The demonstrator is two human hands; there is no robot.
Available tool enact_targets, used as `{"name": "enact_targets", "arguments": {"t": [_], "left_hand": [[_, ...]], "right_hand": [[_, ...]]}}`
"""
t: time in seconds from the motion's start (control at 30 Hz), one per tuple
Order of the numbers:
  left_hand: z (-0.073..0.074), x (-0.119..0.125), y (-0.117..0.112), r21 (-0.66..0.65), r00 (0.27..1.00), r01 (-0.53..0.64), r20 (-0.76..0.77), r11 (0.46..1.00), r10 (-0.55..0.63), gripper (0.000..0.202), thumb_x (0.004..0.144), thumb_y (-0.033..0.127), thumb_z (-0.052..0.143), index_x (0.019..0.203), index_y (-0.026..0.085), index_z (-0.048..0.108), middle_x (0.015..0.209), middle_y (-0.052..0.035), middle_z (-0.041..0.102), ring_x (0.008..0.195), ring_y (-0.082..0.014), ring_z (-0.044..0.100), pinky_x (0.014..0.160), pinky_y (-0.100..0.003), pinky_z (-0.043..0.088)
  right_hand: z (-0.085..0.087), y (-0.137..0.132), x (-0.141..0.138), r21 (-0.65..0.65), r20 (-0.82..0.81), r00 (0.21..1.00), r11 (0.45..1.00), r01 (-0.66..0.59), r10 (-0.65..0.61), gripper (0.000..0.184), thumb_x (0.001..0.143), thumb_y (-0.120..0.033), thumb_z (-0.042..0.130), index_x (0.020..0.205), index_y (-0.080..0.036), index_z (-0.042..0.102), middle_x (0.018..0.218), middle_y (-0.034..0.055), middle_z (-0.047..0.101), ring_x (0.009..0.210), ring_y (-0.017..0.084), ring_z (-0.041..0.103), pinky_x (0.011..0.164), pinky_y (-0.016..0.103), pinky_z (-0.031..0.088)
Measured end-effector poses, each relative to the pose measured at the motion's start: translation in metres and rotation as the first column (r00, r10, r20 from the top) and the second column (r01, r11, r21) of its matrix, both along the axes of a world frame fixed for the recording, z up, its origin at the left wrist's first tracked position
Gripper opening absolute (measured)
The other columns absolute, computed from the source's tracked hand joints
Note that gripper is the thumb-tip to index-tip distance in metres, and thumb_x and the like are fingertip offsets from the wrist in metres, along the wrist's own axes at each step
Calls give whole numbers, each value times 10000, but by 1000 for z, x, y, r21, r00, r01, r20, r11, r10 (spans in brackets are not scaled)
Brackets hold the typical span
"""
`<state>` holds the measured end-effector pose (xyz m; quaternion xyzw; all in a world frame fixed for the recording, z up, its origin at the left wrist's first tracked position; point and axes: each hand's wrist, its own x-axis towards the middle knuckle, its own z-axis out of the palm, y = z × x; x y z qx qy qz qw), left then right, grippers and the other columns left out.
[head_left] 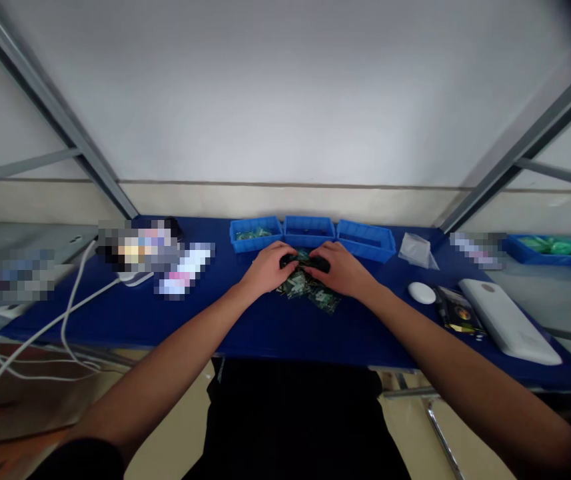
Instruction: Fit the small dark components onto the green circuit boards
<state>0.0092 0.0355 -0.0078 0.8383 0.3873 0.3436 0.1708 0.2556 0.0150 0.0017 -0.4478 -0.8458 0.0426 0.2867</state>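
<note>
My left hand (pixel 268 268) and my right hand (pixel 341 268) meet at the middle of the blue table (pixel 275 327), fingers curled. Between them sits a small dark object (pixel 305 261), gripped from both sides. It is too small and dark to name. Under and just in front of the hands lies a pile of small green circuit boards (pixel 310 290). Three blue bins stand in a row right behind the hands: the left bin (pixel 256 235) holds green parts, the middle bin (pixel 309 230) and the right bin (pixel 365 240) show nothing I can make out.
A white oval object (pixel 422 292), a dark packet (pixel 458 311) and a long white device (pixel 508 321) lie at the right. A clear plastic bag (pixel 416 250) sits near the right bin. White cables (pixel 65 313) trail off the left edge. Another blue tray (pixel 555 250) is at far right.
</note>
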Motion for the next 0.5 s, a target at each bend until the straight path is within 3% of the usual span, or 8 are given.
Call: {"name": "enact_targets", "arguments": {"t": [0.1, 0.23, 0.5], "left_hand": [[-1, 0, 1, 7, 1000, 5, 5, 1000, -5, 166, 960, 269, 717, 1112, 220, 764, 1157, -96, 731, 1098, -274, 720, 1029, -479, 576], [-2, 1, 0, 10, 1000, 16, 9, 1000, -16, 161, 965, 281, 718, 1109, 224, 762, 1163, -96, 724, 1091, -269, 720, 1034, -483, 574], [-1, 1, 0, 5, 1000, -6, 31, 1000, 6, 199, 966, 286, 724, 1151, 218, 754, 1186, -105, 730, 1139, -282, 710, 1056, -498, 563]], "right_hand": [[-1, 1, -1, -29, 22, 1000, 999, -15, 15, 139, 951, -274, 742, 1082, -229, 759, 1049, 104, 754, 1012, 299, 684, 931, 459, 554], [2, 4, 3, -36, -21, 999, 999, -39, 38, 118, 937, -160, 689, 970, -243, 766, 977, 69, 786, 940, 270, 708, 871, 423, 553], [5, 3, 0, -40, -169, 985, 999, 16, -22, 159, 834, -103, 662, 897, -233, 728, 877, 35, 760, 783, 214, 702, 753, 355, 554]]}}
